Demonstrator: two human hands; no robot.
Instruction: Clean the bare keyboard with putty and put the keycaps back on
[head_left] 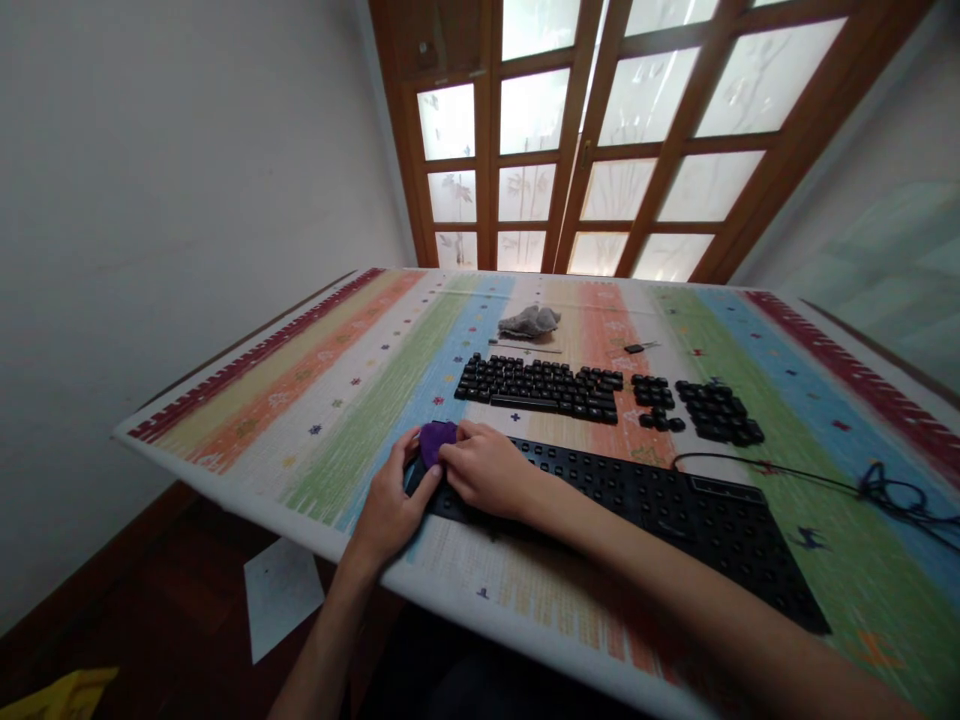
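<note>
A soft, rounded purple piece that looks like cloth point(435, 441) is at the left end of a black keyboard base point(637, 498). My left hand point(390, 495) grips its left side, with the thumb in front and the fingers behind. From the right, the curled fingers of my right hand point(487, 468) pinch the same piece. My right forearm passes over the base and hides part of it. The base has rows of bare key mounts. Behind it, loose black keycaps point(540, 385) lie in keyboard order, with more number-pad keycaps point(720, 410) to the right.
A grey crumpled cloth point(530, 321) lies farther back, with a thin rod point(525, 347) before it. A small black tool with metal prongs point(639, 348) is to its right. The black cable point(892, 495) coils at the right. A striped tablecloth point(360, 400) covers the table.
</note>
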